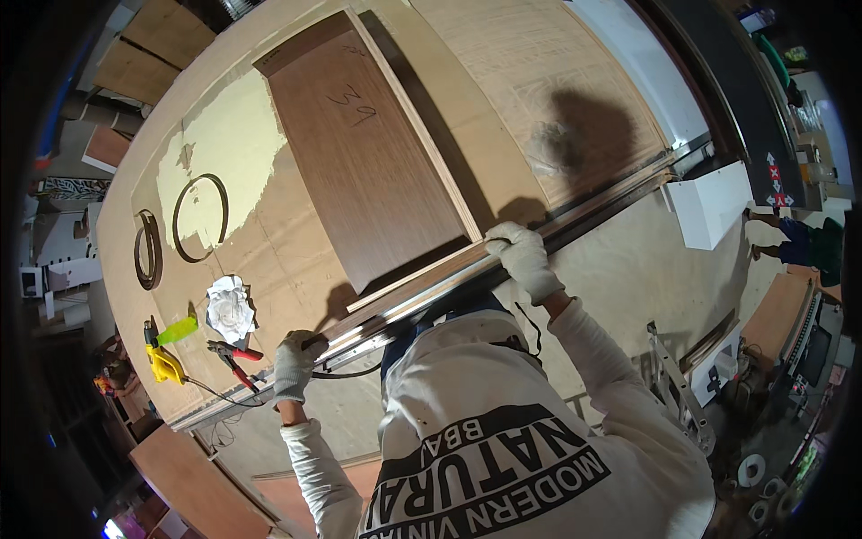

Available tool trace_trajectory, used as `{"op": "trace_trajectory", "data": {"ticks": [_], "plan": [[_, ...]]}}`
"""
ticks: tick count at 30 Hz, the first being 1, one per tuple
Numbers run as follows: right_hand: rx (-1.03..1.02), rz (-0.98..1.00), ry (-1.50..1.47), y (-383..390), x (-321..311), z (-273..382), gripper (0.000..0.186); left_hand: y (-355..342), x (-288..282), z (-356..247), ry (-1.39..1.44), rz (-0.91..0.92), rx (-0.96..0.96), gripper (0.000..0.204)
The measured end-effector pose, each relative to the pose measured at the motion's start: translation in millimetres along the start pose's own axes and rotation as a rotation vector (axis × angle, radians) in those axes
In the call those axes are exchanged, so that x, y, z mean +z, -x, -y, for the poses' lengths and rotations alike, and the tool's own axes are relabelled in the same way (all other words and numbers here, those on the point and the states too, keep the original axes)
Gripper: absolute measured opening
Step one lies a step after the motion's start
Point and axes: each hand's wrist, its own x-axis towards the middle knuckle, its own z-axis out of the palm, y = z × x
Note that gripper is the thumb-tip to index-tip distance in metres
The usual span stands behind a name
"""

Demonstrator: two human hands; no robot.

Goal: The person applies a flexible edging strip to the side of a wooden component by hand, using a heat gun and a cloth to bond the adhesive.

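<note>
Gripping through white work gloves, both hands were closed on a long wooden strip [422, 287] that lay along the near edge of the workbench [296, 251], beside a metal rail [575, 220] running the same way. The fingers of the left hand [294, 364] were curled over the strip's near end, close to where a black cable [350, 373] trailed out. The fingers of the right hand [521, 256] were wrapped over the strip further along, knuckles up, just by the lower corner of the dark veneered panel [368, 153].

The strip looked thin for its length, so uneven pressure between the two hands could have bowed it or let it slide along the rail. The right hand sat where strip, rail and panel edge met, and a sudden shift might have pinched those fingers. Gloves also dull the feel of a slip.

Further left, red-handled pliers [235, 359], a crumpled white rag [230, 307] and a yellow tool [166, 364] lay near the bench edge; a sweep of the strip's end could have knocked them off. Two dark rings [199, 217] rested well clear, up the bench.
</note>
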Motion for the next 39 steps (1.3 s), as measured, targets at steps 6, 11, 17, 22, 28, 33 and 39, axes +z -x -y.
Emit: {"op": "trace_trajectory", "data": {"ticks": [6,11,17,22,28,33,39], "plan": [[0.0,-0.065,0.018,-4,14,-5,0.024,-9,-25,-7,0.028,0.056,0.039,0.019],[0.187,0.078,-0.116,-6,4,7,0.024,-18,-12,5,-0.004,0.056,0.017,0.023],[0.104,0.075,-0.023,-7,3,5,0.018,-25,-16,18,0.006,0.05,0.028,0.026],[0.103,0.093,0.067,-7,0,21,0.02,-24,-15,10,-0.08,0.062,0.01,0.027],[0.023,0.068,0.149,-8,3,12,0.02,-26,-23,-11,-0.14,0.228,0.221,0.032],[-0.052,0.026,0.207,-10,5,5,0.019,-48,-3,-43,-0.18,0.278,0.266,0.025],[0.08,0.165,-0.156,-13,-5,5,0.024,-47,15,-38,-0.138,0.3,0.067,0.024]]}}
